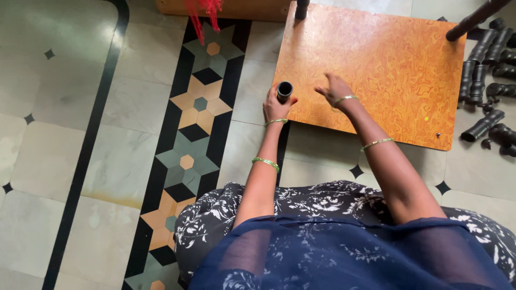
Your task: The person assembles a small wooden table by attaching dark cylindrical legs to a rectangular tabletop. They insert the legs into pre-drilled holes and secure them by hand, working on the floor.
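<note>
Curling around a short dark tube (284, 90), the fingers of the left hand (275, 109) hold it upright at the near left corner of the orange marbled board (387, 64), its open end facing up. The tube sits right at the board's edge, above the tiled floor (64, 123). The right hand (334, 88) lies just beside it on the board's surface, palm down, its fingers spread loosely and holding nothing. Thin green and gold bangles (267, 162) ring both wrists and forearms.

The board lies flat on the floor, and two dark legs (473, 19) stand on it at its far corners. A small screw (438, 135) rests near the board's near right corner. To the right of the board, a heap of dark turned wooden pieces (484, 70) lies on the floor. A band of patterned tiles (196, 107) in black, tan and grey-green runs down the floor to the left of the hands. Dark blue floral clothing (344, 241) fills the bottom of the view.
</note>
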